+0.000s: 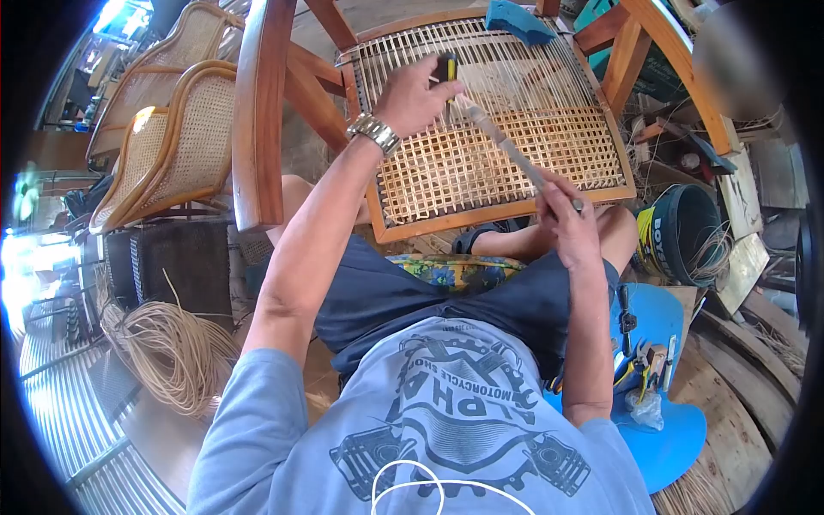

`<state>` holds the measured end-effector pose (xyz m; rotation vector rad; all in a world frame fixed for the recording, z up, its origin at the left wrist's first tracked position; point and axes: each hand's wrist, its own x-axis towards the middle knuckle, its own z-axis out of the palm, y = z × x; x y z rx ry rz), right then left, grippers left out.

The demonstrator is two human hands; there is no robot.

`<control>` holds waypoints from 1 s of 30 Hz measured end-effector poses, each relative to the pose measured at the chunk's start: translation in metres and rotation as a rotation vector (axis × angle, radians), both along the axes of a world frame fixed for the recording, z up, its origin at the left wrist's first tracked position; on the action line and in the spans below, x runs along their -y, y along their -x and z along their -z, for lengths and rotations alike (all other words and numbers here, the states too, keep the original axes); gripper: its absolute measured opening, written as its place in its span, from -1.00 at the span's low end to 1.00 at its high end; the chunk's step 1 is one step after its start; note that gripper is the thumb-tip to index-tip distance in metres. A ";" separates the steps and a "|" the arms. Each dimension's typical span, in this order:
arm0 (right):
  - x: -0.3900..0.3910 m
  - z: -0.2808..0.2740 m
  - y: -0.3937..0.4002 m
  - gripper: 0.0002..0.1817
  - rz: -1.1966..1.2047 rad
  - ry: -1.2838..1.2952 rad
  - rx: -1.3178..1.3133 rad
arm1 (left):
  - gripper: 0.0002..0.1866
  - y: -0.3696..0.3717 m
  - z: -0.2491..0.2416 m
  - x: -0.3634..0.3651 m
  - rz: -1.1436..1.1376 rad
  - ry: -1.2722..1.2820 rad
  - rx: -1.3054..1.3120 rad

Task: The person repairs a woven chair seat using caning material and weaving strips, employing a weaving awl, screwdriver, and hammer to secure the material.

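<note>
A wooden chair frame holds a seat of woven cane; the near part is a close grid, while the far part shows mostly parallel strands. Over the weave, my left hand, with a metal watch on its wrist, is closed around a screwdriver-like tool with a black and yellow handle. Its tip is hard to make out. My right hand grips a long, slim grey tool by its near end. The far end, blurred, reaches close to my left fingertips. A blue piece lies on the seat's far edge.
Cane-backed furniture stands at left, above a coil of cane. A dark bucket sits at right. Nearer, a blue plastic surface carries pliers and small tools. Wooden chair legs rise on both sides of the seat.
</note>
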<state>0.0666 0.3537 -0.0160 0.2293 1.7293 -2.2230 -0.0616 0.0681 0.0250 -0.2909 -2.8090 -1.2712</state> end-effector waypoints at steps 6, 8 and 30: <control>-0.001 0.007 -0.002 -0.61 0.167 0.129 -0.015 | -0.56 -0.006 0.009 -0.002 0.019 0.062 -0.064; 0.006 0.008 -0.005 -0.61 0.187 0.146 -0.016 | -0.56 -0.006 0.012 -0.002 0.028 0.111 -0.065; 0.005 0.001 -0.038 -0.55 -0.018 0.114 0.023 | -0.56 -0.043 0.002 0.015 0.002 -0.043 -0.120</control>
